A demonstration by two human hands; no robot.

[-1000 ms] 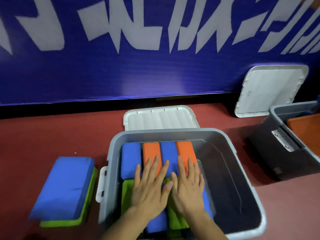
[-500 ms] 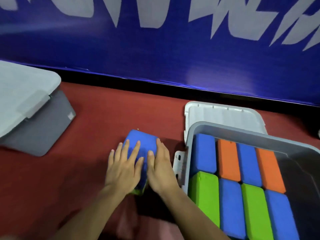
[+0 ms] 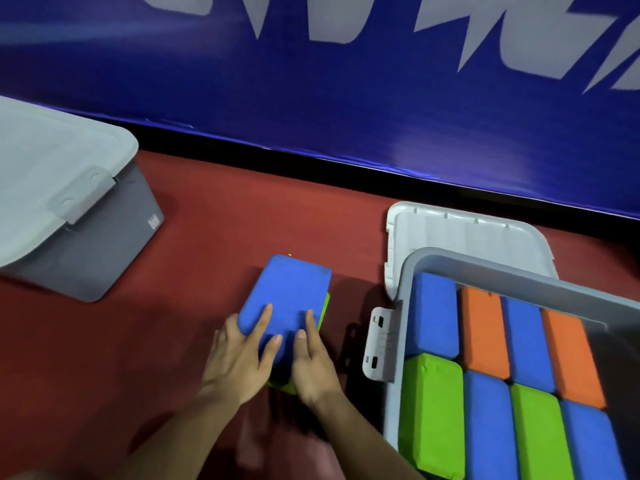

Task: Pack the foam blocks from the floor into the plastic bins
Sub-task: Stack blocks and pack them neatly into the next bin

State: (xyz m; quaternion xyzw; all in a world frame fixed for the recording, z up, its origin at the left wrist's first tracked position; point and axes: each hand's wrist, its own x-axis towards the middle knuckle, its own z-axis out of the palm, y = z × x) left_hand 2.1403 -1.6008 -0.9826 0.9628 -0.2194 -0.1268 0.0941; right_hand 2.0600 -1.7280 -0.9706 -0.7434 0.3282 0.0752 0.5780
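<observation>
Head view: left hand (image 3: 239,358) and right hand (image 3: 313,363) lie with fingers (image 3: 266,315) straight and apart on the blue foam block (image 3: 289,292), stacked on a green block (image 3: 325,308) on the floor beside the open bin (image 3: 406,282). With neither hand wrapped round it, lifting may shed the green one

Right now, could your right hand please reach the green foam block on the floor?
Probably only its edge: the right hand rests on the blue foam block, which covers the green foam block.
</observation>
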